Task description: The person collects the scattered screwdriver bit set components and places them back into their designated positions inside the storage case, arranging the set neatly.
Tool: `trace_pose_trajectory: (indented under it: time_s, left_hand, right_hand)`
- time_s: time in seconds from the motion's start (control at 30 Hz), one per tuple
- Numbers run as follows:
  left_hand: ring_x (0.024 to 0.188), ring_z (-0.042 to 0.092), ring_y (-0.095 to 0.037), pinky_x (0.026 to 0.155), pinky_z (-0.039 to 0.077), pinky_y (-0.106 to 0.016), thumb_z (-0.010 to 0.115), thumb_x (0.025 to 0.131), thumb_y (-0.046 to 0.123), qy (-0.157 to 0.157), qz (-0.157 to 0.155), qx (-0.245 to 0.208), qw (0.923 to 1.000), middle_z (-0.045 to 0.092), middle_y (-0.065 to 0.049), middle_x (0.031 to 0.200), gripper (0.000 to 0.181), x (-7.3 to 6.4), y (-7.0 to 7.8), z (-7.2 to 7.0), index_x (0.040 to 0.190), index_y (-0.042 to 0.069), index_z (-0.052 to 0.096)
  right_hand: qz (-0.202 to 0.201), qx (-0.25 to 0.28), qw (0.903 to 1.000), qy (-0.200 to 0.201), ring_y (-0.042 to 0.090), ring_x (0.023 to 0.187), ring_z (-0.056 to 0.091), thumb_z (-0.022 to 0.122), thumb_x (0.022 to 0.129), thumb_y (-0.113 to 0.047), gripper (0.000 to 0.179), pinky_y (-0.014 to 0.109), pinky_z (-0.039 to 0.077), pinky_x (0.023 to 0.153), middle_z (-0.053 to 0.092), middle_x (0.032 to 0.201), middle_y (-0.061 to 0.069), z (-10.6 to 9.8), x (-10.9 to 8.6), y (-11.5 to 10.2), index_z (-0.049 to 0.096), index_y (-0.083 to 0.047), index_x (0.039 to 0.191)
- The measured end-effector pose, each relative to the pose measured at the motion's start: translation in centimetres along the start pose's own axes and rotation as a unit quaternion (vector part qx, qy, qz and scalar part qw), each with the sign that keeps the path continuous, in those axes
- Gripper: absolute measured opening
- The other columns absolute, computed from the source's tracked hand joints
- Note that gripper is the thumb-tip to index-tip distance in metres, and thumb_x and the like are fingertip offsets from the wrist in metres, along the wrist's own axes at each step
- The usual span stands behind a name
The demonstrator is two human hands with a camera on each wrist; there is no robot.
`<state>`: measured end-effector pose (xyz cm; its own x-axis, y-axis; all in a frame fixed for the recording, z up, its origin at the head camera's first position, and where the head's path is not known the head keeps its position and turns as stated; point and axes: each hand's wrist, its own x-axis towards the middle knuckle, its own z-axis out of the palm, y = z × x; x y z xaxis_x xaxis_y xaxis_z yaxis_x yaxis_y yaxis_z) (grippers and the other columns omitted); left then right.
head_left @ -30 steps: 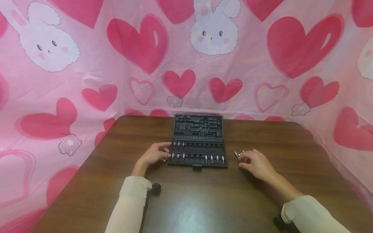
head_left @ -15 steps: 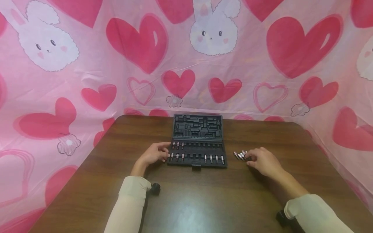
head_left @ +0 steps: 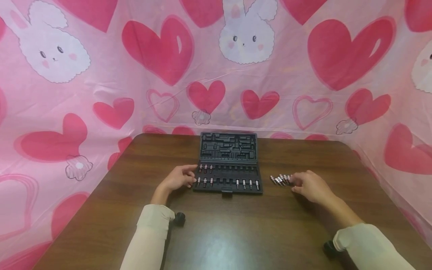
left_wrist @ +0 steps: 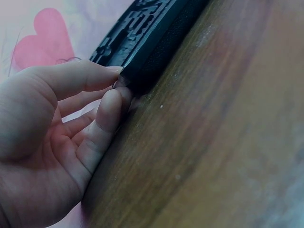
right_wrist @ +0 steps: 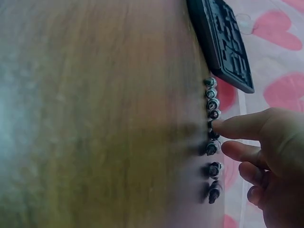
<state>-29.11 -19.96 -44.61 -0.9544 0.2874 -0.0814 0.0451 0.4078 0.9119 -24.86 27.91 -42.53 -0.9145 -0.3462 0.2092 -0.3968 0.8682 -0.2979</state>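
Note:
An open black socket case point(head_left: 227, 174) lies on the table with its moulded lid raised behind. Silver bit sockets point(head_left: 247, 184) with dark tips stand in some of its slots. My left hand point(head_left: 177, 177) rests by the case's left edge; in the left wrist view its index fingertip touches the case corner point(left_wrist: 137, 66). To the right of the case, loose bit sockets point(head_left: 281, 180) lie side by side in a row. My right hand point(head_left: 310, 186) is at them, and in the right wrist view the index fingertip touches one of several bit sockets point(right_wrist: 213, 103), the thumb close by.
Brown wooden table point(head_left: 216, 228) runs in front of the case and past both forearms. A pink cloth point(head_left: 283, 67) with hearts and rabbits hangs behind it and along the sides. Dark wrist gear point(head_left: 180, 219) sits under the left cuff.
My right hand has moved to the right along the row of loose bit sockets, bringing more of them into sight. The left hand and the case have stayed put.

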Motion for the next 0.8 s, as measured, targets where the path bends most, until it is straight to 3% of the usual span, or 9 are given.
trace_pose_trajectory:
  time_s: [0.8]
  left_hand:
    - [0.076, 0.061, -0.024, 0.068, 0.057, -0.036, 0.064, 0.087, 0.000, -0.004, 0.008, -0.002, 1.0000, 0.063, -0.011, 0.091, 0.053, 0.10, -0.16, 0.00, 0.138, 0.002, 0.052]
  right_hand:
    - [0.000, -0.003, 1.0000, 0.002, 0.012, 0.069, 0.048, 0.080, 0.074, -0.012, 0.019, 0.034, 0.040, 0.059, 0.053, 0.067, -0.014, 0.41, -0.98, 0.40, 0.065, -0.018, 0.083]
